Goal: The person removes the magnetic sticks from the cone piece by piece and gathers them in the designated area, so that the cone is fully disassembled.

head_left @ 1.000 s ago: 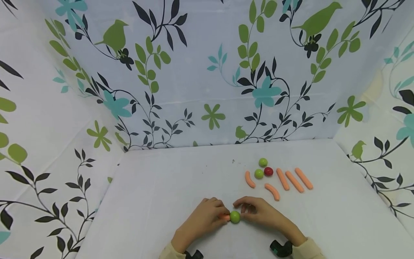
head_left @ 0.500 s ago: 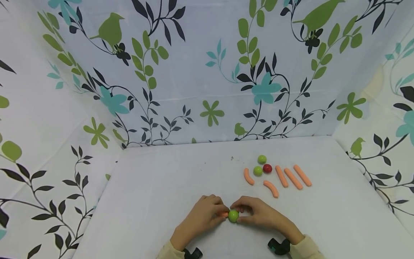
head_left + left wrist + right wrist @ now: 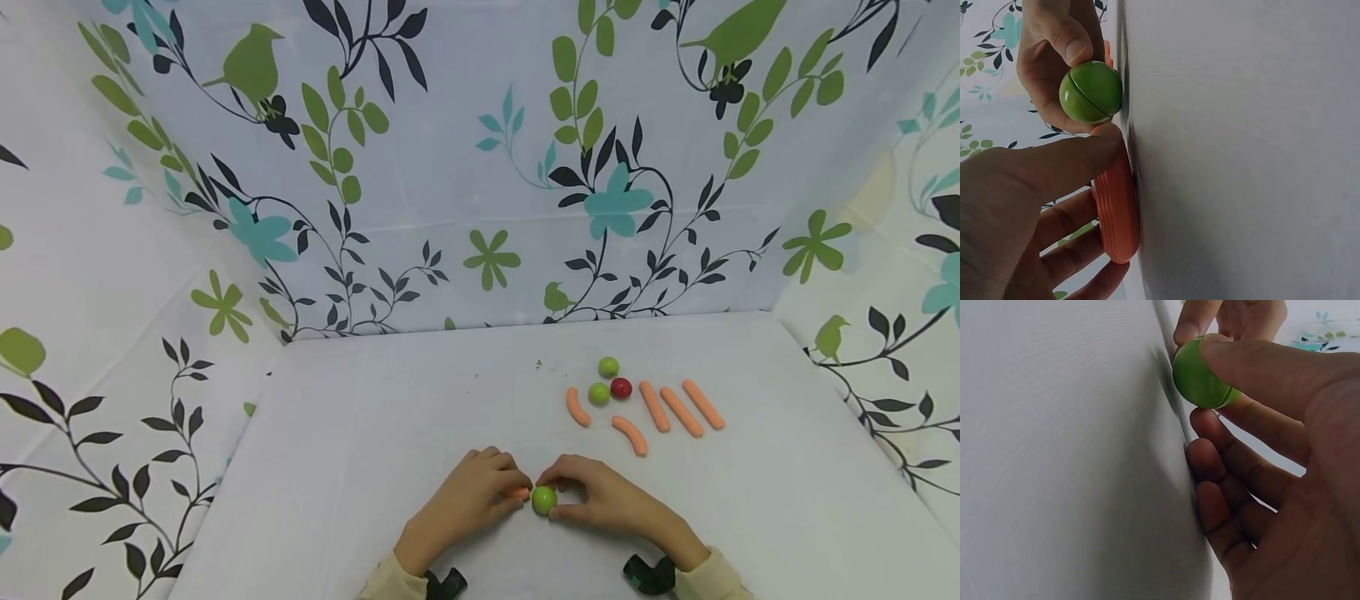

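Note:
In the head view my left hand (image 3: 478,494) holds an orange sausage-shaped stick (image 3: 517,493) low over the white table. The left wrist view shows thumb and fingers on either side of this ridged orange stick (image 3: 1116,206). My right hand (image 3: 603,497) pinches a glossy green ball (image 3: 544,501) between thumb and fingers, just right of the stick's end. A seam runs round the green ball (image 3: 1091,92). In the right wrist view the ball (image 3: 1197,374) hides the stick, and the lower fingers curl loosely near the table.
Farther back on the white table (image 3: 390,417) lie two green balls (image 3: 599,394), a red ball (image 3: 621,388), two curved orange pieces (image 3: 630,436) and three straight orange sticks (image 3: 682,412). Patterned cloth (image 3: 450,167) hangs at the back and sides.
My right hand has come slightly left and its fingers have closed on the green ball. The left hand keeps its hold on the orange stick. The head view has tilted a little.

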Available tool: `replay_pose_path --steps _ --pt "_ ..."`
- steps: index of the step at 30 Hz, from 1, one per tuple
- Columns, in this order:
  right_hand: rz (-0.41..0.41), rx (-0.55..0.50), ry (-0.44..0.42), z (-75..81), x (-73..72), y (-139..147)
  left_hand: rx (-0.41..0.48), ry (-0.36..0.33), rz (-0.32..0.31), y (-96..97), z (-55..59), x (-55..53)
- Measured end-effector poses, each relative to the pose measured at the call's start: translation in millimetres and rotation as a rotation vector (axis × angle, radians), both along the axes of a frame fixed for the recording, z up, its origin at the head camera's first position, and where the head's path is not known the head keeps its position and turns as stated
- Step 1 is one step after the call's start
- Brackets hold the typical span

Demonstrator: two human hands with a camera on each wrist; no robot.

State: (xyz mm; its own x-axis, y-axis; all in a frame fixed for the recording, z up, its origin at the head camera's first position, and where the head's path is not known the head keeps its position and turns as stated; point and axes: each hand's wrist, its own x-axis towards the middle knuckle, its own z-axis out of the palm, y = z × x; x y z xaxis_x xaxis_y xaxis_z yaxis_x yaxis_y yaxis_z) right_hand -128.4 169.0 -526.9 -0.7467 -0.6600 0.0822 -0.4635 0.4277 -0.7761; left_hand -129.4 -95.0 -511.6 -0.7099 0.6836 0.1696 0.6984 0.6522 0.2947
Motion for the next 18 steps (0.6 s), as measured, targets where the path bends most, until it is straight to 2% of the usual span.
replay_pose_path --steps 6,12,18 --pt "-0.006 -0.018 -0.001 0.9 2.7 3 -0.010 0.003 -0.014 -1.5 4.0 -4.1" --pt "-0.031 -0.078 0.054 0.1 8.7 6 -0.020 0.023 -0.025 -1.4 9.1 -11.8" --pt "-0.124 -0.094 0.100 -0.6 13.4 14 -0.001 0.052 -0.032 6.7 17.6 -22.8"
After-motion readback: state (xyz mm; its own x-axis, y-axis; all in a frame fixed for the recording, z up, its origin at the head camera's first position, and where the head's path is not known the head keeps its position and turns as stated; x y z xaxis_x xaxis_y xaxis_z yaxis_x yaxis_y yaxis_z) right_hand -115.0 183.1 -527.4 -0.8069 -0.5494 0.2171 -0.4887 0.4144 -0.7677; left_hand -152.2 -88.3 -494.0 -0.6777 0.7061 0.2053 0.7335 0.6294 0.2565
